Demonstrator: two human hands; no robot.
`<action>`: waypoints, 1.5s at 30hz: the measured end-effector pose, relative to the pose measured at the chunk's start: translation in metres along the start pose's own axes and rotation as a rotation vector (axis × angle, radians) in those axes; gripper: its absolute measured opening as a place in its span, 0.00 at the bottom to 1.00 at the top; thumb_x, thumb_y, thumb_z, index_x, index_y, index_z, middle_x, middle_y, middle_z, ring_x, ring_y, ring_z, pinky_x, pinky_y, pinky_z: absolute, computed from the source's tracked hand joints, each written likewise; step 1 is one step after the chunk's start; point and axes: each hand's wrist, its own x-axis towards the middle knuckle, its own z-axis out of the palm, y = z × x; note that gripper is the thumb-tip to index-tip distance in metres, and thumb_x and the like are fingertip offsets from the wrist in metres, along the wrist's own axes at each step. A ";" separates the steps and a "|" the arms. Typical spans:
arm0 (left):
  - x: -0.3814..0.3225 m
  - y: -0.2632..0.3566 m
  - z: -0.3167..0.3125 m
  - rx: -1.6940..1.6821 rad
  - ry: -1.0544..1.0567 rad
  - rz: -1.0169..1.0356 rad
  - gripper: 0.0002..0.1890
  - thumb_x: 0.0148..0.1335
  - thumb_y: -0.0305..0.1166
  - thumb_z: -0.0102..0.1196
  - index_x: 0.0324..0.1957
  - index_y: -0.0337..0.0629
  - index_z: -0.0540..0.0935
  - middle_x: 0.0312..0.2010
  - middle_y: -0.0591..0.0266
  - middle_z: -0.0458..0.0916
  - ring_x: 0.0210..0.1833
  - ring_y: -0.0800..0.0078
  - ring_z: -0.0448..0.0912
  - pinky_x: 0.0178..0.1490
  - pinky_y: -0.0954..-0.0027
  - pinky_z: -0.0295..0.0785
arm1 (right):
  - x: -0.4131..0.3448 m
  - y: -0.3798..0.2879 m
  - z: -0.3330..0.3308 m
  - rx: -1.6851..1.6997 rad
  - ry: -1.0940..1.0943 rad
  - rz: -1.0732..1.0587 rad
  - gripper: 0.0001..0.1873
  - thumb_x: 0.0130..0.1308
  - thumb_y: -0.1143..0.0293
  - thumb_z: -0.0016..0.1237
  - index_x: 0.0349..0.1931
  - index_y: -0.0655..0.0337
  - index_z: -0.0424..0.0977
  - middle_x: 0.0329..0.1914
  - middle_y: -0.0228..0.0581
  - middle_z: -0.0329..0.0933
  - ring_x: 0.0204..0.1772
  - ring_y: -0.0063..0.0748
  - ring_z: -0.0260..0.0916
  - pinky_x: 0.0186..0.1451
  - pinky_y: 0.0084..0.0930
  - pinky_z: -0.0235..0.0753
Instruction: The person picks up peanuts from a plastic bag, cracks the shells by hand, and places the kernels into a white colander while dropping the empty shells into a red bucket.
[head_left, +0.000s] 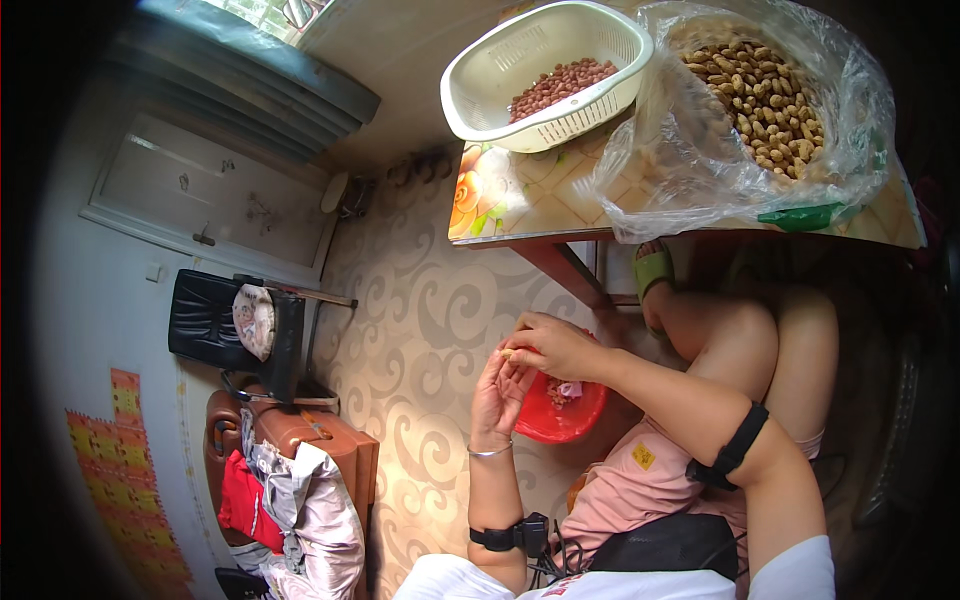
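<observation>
My left hand (499, 397), palm turned up and with a silver bangle at the wrist, meets my right hand (559, 349) at the fingertips. Pinched between the fingers of both hands is a small peanut in its shell (508, 353), mostly covered by them. Below the hands is a red plastic-lined bin (559, 426) holding shell pieces (558, 391) and a pinkish scrap. On the table, a white plastic colander basket (491, 64) contains shelled reddish peanuts (559, 88). Beside it, a clear plastic bag (660, 180) lies open around many unshelled peanuts (772, 105).
The table (540, 214) has a flowered cover; its red leg (574, 274) stands ahead of my knees. To the left are a black chair (206, 311) with a cushion (253, 322) and a brown leather sofa (337, 442) with clothes (319, 517). The floor (427, 375) is scroll-patterned.
</observation>
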 end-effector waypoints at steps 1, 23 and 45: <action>0.000 0.000 -0.001 -0.066 -0.032 -0.011 0.15 0.67 0.36 0.42 0.49 0.34 0.69 0.46 0.53 0.74 0.53 0.67 0.72 0.61 0.65 0.66 | 0.000 0.001 0.001 0.007 0.007 -0.023 0.12 0.57 0.64 0.49 0.35 0.62 0.76 0.34 0.42 0.70 0.41 0.39 0.69 0.44 0.30 0.68; -0.004 0.000 0.010 -0.214 -0.050 -0.056 0.15 0.60 0.27 0.46 0.48 0.28 0.67 0.47 0.46 0.73 0.54 0.60 0.72 0.61 0.61 0.67 | 0.004 -0.007 -0.007 0.095 0.044 0.099 0.09 0.49 0.68 0.50 0.25 0.65 0.77 0.27 0.40 0.74 0.32 0.40 0.73 0.36 0.29 0.71; -0.004 -0.002 -0.007 0.021 0.023 -0.019 0.18 0.59 0.26 0.46 0.51 0.30 0.65 0.46 0.50 0.74 0.49 0.65 0.76 0.56 0.65 0.73 | -0.002 -0.006 -0.005 0.087 -0.058 0.094 0.10 0.49 0.69 0.50 0.33 0.57 0.81 0.28 0.43 0.73 0.36 0.41 0.71 0.41 0.31 0.70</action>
